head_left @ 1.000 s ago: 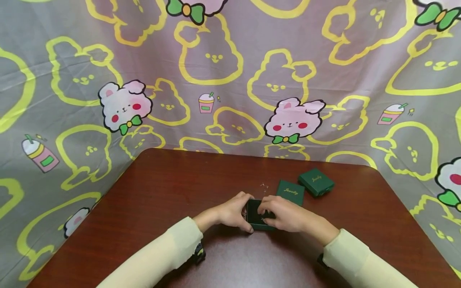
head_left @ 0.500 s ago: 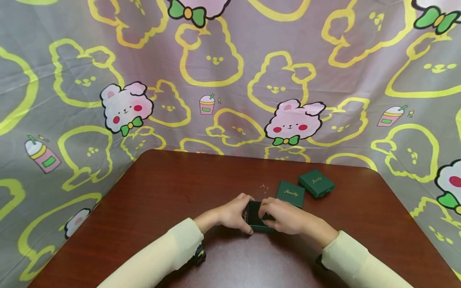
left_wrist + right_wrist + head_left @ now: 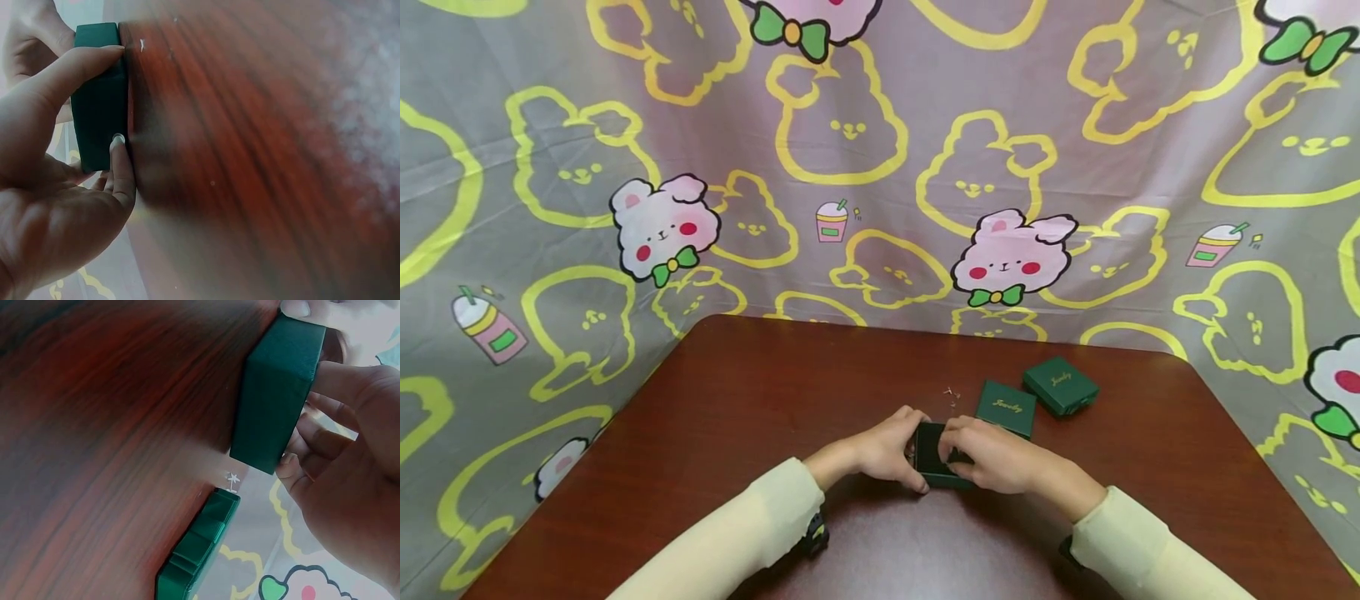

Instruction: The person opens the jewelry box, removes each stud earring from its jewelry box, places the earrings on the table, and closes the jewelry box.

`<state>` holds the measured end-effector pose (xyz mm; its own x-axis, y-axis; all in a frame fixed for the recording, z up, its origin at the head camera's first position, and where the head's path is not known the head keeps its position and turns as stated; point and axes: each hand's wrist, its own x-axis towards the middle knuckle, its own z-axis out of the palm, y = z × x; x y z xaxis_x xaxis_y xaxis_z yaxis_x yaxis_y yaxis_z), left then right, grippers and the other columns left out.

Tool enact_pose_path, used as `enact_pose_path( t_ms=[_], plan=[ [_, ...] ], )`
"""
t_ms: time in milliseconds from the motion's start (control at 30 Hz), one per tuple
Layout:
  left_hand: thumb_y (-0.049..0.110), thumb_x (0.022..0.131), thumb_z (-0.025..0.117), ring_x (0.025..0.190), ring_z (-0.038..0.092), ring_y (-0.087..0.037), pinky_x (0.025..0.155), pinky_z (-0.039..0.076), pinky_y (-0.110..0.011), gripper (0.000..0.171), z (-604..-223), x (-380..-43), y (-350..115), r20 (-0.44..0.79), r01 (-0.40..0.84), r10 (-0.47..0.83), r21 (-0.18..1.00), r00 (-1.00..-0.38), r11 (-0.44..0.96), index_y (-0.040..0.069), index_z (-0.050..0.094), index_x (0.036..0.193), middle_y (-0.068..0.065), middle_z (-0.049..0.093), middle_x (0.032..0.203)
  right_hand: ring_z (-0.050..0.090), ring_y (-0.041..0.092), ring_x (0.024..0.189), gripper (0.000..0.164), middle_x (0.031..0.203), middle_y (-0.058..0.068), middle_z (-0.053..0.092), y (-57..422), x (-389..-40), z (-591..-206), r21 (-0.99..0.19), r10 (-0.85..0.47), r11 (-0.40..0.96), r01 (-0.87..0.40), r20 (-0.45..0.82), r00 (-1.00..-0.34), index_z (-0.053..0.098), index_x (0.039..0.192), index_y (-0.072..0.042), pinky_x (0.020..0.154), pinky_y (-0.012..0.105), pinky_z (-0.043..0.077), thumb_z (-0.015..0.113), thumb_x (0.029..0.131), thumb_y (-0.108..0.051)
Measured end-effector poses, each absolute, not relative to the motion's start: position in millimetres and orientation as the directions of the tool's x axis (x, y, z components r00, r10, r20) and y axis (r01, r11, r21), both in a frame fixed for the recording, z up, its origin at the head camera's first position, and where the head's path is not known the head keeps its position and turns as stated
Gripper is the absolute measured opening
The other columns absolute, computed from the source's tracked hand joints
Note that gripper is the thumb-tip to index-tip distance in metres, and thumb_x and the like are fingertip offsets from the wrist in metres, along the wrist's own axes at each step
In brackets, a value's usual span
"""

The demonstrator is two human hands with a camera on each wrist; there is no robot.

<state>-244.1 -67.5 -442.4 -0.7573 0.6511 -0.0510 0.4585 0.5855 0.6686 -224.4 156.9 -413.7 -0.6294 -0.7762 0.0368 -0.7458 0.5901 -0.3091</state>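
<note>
A green jewelry box [image 3: 946,481] with a dark lining [image 3: 929,446] stands uncovered near the middle of the table. My left hand [image 3: 891,448] grips its left side, and in the left wrist view the thumb [image 3: 94,59] lies along the green wall. My right hand [image 3: 992,454] is over the right half of the box, fingers bent down onto the lining. From the right wrist view, its fingers [image 3: 344,381] reach over the far rim; I cannot tell whether they pinch something inside. Small silvery jewelry pieces [image 3: 952,393] lie just behind the box.
A flat green lid [image 3: 1004,407] with gold lettering lies behind my right hand. Farther back and right sits a closed green jewelry box [image 3: 1061,384] with the same lettering. The brown table [image 3: 760,375] ends at a patterned curtain [image 3: 880,192] at the back and sides.
The whole head view has shifted slightly downward. The left hand keeps its grip on the box, while the right fingers have made small movements over the lining.
</note>
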Motion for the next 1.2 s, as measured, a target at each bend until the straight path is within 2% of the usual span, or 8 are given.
enact_pose_path(
  t_ms=[333, 967, 1200],
  plan=[
    [0.022, 0.070, 0.096, 0.099, 0.047, -0.011, 0.089, 0.044, -0.025, 0.079, -441.5, -243.2, -69.2, -0.068, 0.449, 0.652, 0.671, -0.755, 0.590, 0.009, 0.050, 0.133, -0.001, 0.045, 0.116, 0.062, 0.013, 0.095, 0.015, 0.102, -0.002, 0.065, 157.3, -223.3, -413.5, -0.325, -0.793, 0.557, -0.764, 0.067, -0.606, 0.073, 0.105, -0.013, 0.081, 0.033, 0.054, 0.075, 0.092, -0.007],
    [0.022, 0.069, 0.095, 0.098, 0.048, -0.011, 0.087, 0.044, -0.025, 0.078, -442.9, -242.9, -70.0, -0.061, 0.457, 0.660, 0.674, -0.749, 0.581, 0.009, 0.050, 0.132, -0.002, 0.045, 0.115, 0.061, 0.014, 0.089, 0.010, 0.096, -0.004, 0.064, 155.0, -223.8, -412.4, -0.315, -0.797, 0.563, -0.764, 0.038, -0.603, 0.070, 0.090, -0.014, 0.077, 0.030, 0.052, 0.075, 0.091, -0.005],
    [0.021, 0.069, 0.096, 0.098, 0.048, -0.012, 0.088, 0.044, -0.025, 0.080, -444.0, -242.2, -70.2, -0.059, 0.453, 0.656, 0.677, -0.753, 0.580, 0.009, 0.050, 0.133, -0.002, 0.045, 0.115, 0.059, 0.010, 0.080, 0.017, 0.089, -0.005, 0.061, 155.7, -224.4, -414.3, -0.339, -0.806, 0.536, -0.773, 0.068, -0.588, 0.067, 0.084, -0.014, 0.071, 0.023, 0.049, 0.075, 0.089, -0.001]
  ],
)
